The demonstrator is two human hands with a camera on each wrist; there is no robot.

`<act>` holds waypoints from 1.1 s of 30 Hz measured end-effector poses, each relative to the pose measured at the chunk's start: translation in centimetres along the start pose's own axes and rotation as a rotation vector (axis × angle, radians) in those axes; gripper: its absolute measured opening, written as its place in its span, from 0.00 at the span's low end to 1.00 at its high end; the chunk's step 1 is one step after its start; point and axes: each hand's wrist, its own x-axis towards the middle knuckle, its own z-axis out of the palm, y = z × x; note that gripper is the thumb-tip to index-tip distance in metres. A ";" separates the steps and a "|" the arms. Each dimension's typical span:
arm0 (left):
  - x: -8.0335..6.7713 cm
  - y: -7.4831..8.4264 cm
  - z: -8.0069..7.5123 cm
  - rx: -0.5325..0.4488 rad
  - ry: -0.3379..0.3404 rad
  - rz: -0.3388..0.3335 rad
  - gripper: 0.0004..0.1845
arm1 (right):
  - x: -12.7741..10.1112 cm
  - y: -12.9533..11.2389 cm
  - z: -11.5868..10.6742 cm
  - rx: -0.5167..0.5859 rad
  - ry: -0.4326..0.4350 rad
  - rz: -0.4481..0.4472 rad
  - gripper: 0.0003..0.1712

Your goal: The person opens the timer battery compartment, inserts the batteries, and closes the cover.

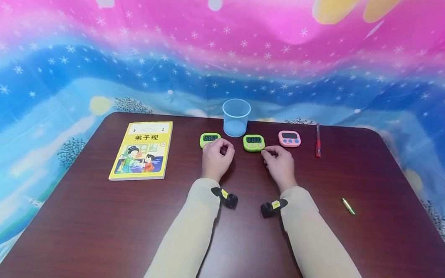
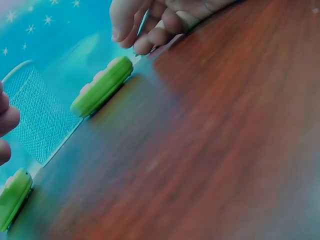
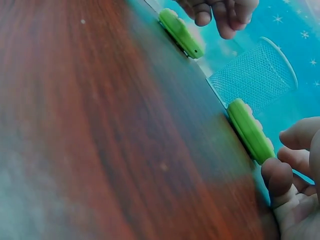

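Two green digital timers lie on the dark wooden table [image 1: 89, 224], on either side of a clear plastic cup [image 1: 236, 117]. My left hand [image 1: 217, 155] rests on the table with fingers loosely curled, just in front of the left green timer [image 1: 210, 139] and holding nothing. My right hand [image 1: 279, 161] rests beside it, its fingertips close to the lower right corner of the right green timer [image 1: 254, 142]. The wrist views show both timers edge-on: the left green timer [image 3: 181, 32] and the right green timer [image 3: 250, 131], with the cup [image 3: 255, 75] behind.
A pink timer [image 1: 289, 138] and a red pen [image 1: 318, 140] lie to the right of the green timers. At the left lies a yellow picture book [image 1: 142, 150]. A small green-gold stick [image 1: 348, 206] lies near the right edge. A starry cloth hangs behind.
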 end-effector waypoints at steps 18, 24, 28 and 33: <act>-0.2 -0.6 -0.9 0.019 -0.108 -0.088 0.04 | -6.0 1.9 -4.8 0.165 0.026 -0.086 0.14; -0.2 -0.3 -0.8 0.005 -0.122 -0.102 0.05 | -8.5 3.9 -11.3 -0.106 0.280 -0.230 0.09; -0.1 -0.5 -1.0 -0.003 -0.113 -0.105 0.04 | -9.3 5.8 -15.8 -0.238 0.359 -0.127 0.14; 0.0 -1.0 -1.4 -0.005 -0.113 -0.087 0.04 | -10.1 7.5 -19.5 -0.420 0.162 0.031 0.27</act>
